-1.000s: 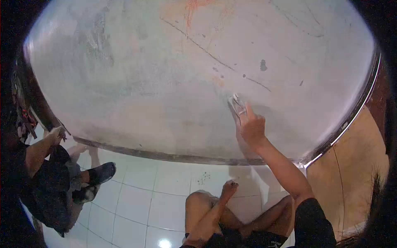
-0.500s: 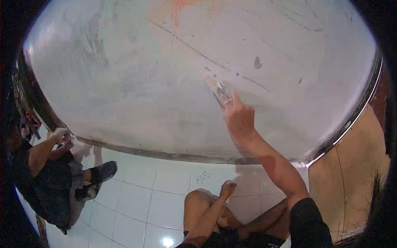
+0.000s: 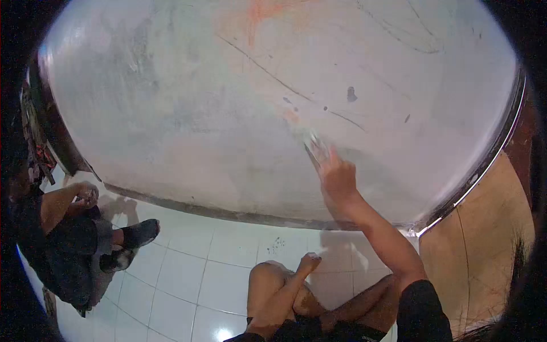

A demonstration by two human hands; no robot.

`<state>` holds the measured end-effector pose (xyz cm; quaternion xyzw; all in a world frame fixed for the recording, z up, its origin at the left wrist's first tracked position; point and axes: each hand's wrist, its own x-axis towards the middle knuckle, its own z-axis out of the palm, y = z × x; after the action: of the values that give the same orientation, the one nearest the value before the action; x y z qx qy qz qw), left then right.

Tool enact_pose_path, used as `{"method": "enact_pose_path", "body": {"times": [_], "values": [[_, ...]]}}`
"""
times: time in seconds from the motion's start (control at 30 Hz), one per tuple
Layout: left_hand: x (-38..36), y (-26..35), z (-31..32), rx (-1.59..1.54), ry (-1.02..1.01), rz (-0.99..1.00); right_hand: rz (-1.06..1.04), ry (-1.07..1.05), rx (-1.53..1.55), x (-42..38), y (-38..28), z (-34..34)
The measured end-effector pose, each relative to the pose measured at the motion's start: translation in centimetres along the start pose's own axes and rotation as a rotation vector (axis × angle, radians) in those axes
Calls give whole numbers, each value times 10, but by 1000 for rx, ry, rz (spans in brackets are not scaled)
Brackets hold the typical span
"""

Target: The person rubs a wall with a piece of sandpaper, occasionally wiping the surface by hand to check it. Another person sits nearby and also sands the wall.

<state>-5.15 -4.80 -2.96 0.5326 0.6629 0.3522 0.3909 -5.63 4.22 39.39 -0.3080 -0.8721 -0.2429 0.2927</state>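
My right hand (image 3: 339, 174) is raised to a pale, scuffed wall (image 3: 199, 165), with its fingers closed around a scraper (image 3: 315, 147). Motion blurs the tool; its flat, shiny end lies against the wall surface, just below an orange-tinged patch. Dark scratch lines and several grey spots mark the wall above and to the right of it. Low in front of me, my left hand (image 3: 309, 263) is curled closed beside my bent knee, away from the wall. Whatever may be inside its fingers is hidden.
A co-worker (image 3: 62, 239) in dark clothes sits at the left, hands together, with a dark-socked foot (image 3: 141, 232) on the tiles. White floor tiles (image 3: 176, 273) meet the wall at a dark base strip (image 3: 228, 214). A brown panel (image 3: 456, 239) stands at the right.
My right hand and the scraper have slid slightly down and to the right along the wall. My left hand stays closed by my knee. The view has shifted a little.
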Motion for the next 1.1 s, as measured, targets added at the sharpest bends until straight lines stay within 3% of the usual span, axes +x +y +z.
{"method": "enact_pose_path", "body": {"times": [0.1, 0.13, 0.2, 0.3, 0.43, 0.6, 0.7, 0.73, 0.83, 0.9, 0.93, 1.03, 1.1], "values": [[-2, 0, -8, -83, 71, 100, -70, -337, -31, -93, 24, 43], [-3, 1, -9, -112, 86, 87, -37, -753, -43, -117, 28, 41], [-5, 1, -7, -181, 128, 59, 50, -738, 150, -183, 23, 16], [35, -27, 49, 15, 229, -99, 319, -626, 350, -313, 21, 2], [16, 5, 36, -110, 72, -41, 660, -467, 386, -389, 11, -36], [12, 6, 35, 90, 120, 232, 554, -433, 428, -347, -11, -44], [-44, 49, -18, -118, 152, 227, 415, -423, 434, -284, -43, -73], [-74, 86, -48, -242, 191, 80, 362, -404, 432, -265, -53, -89], [-134, 124, -107, -202, 277, 256, 341, -300, 500, -245, -72, -91], [-174, 144, -144, -390, 217, 243, 369, -267, 569, -253, -74, -78], [-184, 145, -159, -478, 186, 241, 373, -260, 599, -259, -71, -61], [-191, 107, -174, -342, 348, 244, 388, -375, 705, -255, -81, -50], [-189, 84, -177, -376, 300, 27, 333, -478, 832, -254, -91, -37]]}}
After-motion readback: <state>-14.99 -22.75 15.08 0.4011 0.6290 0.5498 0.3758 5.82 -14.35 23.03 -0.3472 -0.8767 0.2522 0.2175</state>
